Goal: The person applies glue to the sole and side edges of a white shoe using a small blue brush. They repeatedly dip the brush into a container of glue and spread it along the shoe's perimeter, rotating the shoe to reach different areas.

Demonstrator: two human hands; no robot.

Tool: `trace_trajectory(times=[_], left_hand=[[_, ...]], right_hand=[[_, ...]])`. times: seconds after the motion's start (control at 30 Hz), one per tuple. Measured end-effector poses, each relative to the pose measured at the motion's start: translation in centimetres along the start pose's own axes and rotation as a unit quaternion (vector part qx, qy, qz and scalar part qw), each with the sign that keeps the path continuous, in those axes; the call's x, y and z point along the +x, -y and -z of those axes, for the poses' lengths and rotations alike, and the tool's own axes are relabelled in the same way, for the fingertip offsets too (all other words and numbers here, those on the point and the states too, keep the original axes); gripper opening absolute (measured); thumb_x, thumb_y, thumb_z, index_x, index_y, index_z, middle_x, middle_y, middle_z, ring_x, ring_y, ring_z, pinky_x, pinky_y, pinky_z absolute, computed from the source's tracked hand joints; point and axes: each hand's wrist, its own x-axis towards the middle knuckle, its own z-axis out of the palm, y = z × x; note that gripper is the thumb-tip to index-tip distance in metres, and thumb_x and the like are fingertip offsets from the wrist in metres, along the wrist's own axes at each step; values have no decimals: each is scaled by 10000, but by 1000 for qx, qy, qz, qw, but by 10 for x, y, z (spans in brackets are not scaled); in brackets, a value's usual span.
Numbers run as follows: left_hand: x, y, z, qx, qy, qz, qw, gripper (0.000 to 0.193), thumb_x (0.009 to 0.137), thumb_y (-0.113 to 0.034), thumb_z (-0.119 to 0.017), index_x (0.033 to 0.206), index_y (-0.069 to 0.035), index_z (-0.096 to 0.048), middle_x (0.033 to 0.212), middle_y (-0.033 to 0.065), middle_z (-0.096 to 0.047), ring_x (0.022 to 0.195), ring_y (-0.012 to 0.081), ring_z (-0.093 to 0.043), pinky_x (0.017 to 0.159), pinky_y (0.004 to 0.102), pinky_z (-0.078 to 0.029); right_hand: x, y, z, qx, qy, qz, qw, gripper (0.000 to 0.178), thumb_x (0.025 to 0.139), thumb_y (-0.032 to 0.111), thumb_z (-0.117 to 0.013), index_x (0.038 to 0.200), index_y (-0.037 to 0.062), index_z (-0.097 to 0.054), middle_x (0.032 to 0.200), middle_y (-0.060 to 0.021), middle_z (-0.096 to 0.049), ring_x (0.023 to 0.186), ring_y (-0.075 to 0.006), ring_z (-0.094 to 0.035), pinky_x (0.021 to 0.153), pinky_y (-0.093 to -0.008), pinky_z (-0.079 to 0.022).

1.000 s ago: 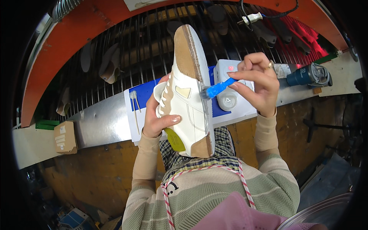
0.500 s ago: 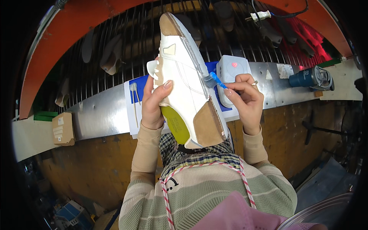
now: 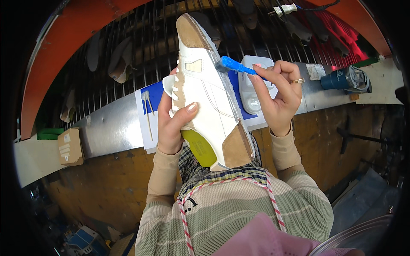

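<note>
A rack is spanning twelve o'clock; left hand is gripping a shoe, right hand pinching a brush at its one-o'clock edge.

A wide fisheye camera, the left one of a side-by-side head-worn pair, is looking steeply down and forward from the wearer's own eye side. The soft pink cloth and the green-and-cream striped knit sweater are filling the near edge, lying close below the lens. The bare left hand, the bare right hand and the white leather shoe with tan patches are occupying the middle, farther out. Beyond them, the view is reaching a silver metal ledge and far dark parallel bars. The orange painted frame is bending along the black rim.
</note>
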Motion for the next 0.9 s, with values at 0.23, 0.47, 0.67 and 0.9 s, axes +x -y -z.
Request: trace_trajectory(times=[0.23,0.47,0.67,0.9], left_hand=[[-2,0,-3,17,-1,-12,1000,871,798,-170,-696,1534,31,-276,1415,213,-517,1275,286,-563,1073,381,-448],[-7,-1,-6,33,7,-23,999,885,783,-164,-698,1533,36,-273,1422,218,-509,1294,292,-546,1082,388,-440],[-7,0,-2,-1,2,-1,1000,857,796,-159,-676,1537,23,-285,1441,199,-503,1306,279,-534,1101,385,-412],[-9,-1,1,-27,-5,7,1000,847,809,-178,-660,1546,1,-284,1446,189,-503,1303,271,-537,1099,376,-414]], right_hand=[[11,-1,-3,-45,-15,42,998,241,749,-4,-833,979,3,-761,950,-58,-497,679,-102,-485,561,-245,-392],[29,-5,4,-47,0,86,995,236,743,21,-837,965,2,-763,940,-57,-497,651,-101,-475,547,-238,-375],[34,-10,21,-33,65,99,992,236,717,36,-848,941,26,-776,928,-49,-523,634,-89,-462,543,-227,-372],[31,-9,35,-12,114,112,987,255,692,33,-857,935,28,-778,923,-55,-527,631,-87,-458,523,-214,-362]])
